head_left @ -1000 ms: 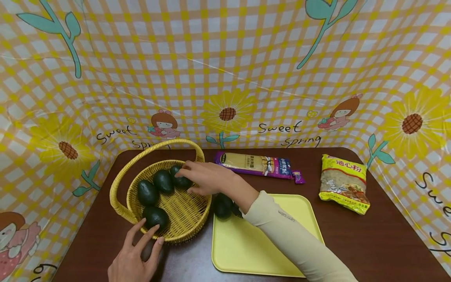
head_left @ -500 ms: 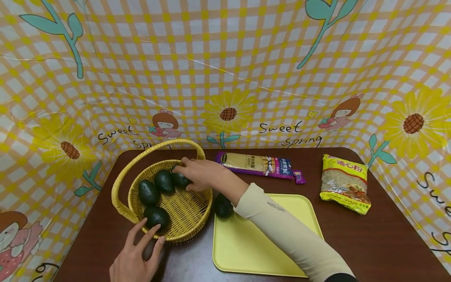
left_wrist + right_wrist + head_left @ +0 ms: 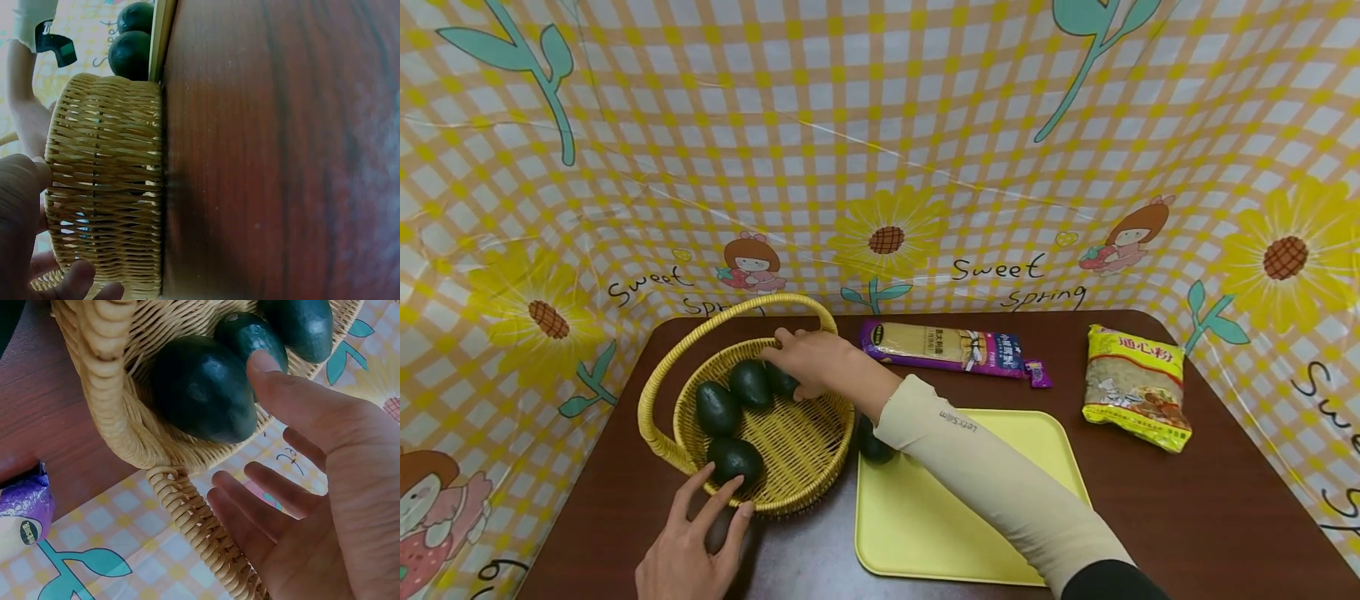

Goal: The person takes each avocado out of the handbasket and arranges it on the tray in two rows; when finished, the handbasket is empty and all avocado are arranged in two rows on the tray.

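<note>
We see four dark-green oval fruits (image 3: pixel 718 409) inside a round yellow wicker basket (image 3: pixel 797 446). The left hand (image 3: pixel 683 550) lays spread fingers over its near rim; the right hand (image 3: pixel 812 360) is at the rightmost fruit (image 3: pixel 780 383), fingers and thumb apart, though we can't judge contact.

Cloth backdrop (image 3: pixel 880 100): hangs behind and along both sides, checked in white, tan and yellow, slightly creased.
Printed sunflowers (image 3: pixel 886 240): bloom at left, middle and right, near teal leaves (image 3: pixel 486 50).
Cartoon girls (image 3: pixel 752 265): appear beside black lettering (image 3: pixel 997 267) reading "Sweet Spring".
Tabletop (image 3: pixel 1217 500): spreads dark reddish-brown and wood-grained, reaching the cloth at the back.
Light: falls softly, leaving a greyish sheen (image 3: pixel 797 550) on the near side.
</note>
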Demonstrator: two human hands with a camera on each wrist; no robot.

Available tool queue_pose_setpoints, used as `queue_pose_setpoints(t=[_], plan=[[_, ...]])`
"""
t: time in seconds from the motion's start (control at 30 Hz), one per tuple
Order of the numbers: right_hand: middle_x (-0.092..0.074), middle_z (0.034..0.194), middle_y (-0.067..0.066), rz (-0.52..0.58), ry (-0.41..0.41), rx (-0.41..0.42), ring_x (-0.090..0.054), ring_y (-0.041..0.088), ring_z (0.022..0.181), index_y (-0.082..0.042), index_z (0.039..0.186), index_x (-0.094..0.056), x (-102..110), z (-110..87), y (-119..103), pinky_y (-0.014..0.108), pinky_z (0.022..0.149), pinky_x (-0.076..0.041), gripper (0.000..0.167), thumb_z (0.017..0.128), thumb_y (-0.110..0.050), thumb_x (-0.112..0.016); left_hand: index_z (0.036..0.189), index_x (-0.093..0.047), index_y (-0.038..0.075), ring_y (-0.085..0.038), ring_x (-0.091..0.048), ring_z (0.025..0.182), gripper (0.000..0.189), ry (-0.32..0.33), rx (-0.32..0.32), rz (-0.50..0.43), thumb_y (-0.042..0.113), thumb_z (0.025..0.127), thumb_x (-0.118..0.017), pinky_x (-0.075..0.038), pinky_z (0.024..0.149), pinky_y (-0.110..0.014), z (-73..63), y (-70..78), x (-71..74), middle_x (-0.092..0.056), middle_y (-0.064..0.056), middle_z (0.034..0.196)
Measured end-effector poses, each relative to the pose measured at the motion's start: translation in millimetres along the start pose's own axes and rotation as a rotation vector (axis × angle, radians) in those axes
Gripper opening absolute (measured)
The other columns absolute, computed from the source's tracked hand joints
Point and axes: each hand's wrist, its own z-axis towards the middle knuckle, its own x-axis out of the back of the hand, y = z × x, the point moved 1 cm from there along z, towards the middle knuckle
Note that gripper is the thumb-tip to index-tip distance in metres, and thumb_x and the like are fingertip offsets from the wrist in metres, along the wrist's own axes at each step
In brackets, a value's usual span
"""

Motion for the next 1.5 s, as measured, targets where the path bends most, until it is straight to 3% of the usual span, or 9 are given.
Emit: queue_pose_setpoints(t=[0.37,0.67,0.9,1.13,1.5], plan=[[-0.045,0.155,0.009,-0.037,-0.048,-0.046,-0.054,0.02,0.131,-0.029,0.171,-0.031,-6.2,10.9,3.4,0.03,0.089,-0.056,0.092,0.097,-0.048,-0.081,0.122,-0.084,0.027,-0.002,-0.044,0.047,0.032,-0.042,0.002,0.0,0.036,0.092,-0.088,-0.035,0.042,-0.028,2.6,2.2,1.3,-0.066,-0.007,0.142],[-0.04,0.16,0.01,-0.06,-0.041,-0.062,-0.05,0.023,0.141,-0.032,0.171,-0.031,-10.8,20.7,4.9,0.035,0.099,-0.056,0.098,0.091,-0.055,-0.084,0.123,-0.083,0.028,-0.001,-0.041,0.047,0.031,-0.056,0.007,0.005,0.037,0.093,-0.086,-0.034,0.042,-0.027,3.1,3.0,1.1,-0.065,-0.006,0.143],[-0.042,0.161,0.008,-0.155,-0.068,-0.053,-0.048,0.023,0.143,-0.036,0.171,-0.029,-14.4,29.4,0.3,0.038,0.112,-0.047,0.1,0.09,-0.063,-0.082,0.121,-0.084,0.027,0.001,-0.038,0.046,0.031,-0.029,0.008,0.001,0.036,0.091,-0.088,-0.033,0.042,-0.026,1.5,2.6,1.1,-0.066,-0.006,0.141],[-0.04,0.166,0.006,-0.181,-0.086,-0.054,-0.044,0.023,0.149,-0.035,0.172,-0.028,-19.5,33.2,-4.0,0.038,0.118,-0.042,0.104,0.088,-0.063,-0.083,0.12,-0.085,0.025,-0.004,-0.047,0.048,0.032,-0.004,0.007,0.0,0.036,0.09,-0.089,-0.038,0.043,-0.03,-0.5,2.5,-0.1,-0.067,-0.007,0.14],[-0.043,0.164,0.005,-0.229,-0.095,-0.052,-0.047,0.022,0.145,-0.03,0.172,-0.027,-23.1,35.2,-6.9,0.036,0.115,-0.044,0.107,0.088,-0.066,-0.082,0.123,-0.083,0.029,-0.001,-0.04,0.047,0.031,-0.05,0.03,0.012,0.038,0.094,-0.086,-0.035,0.043,-0.028,-0.1,2.3,1.7,-0.065,-0.006,0.144]])
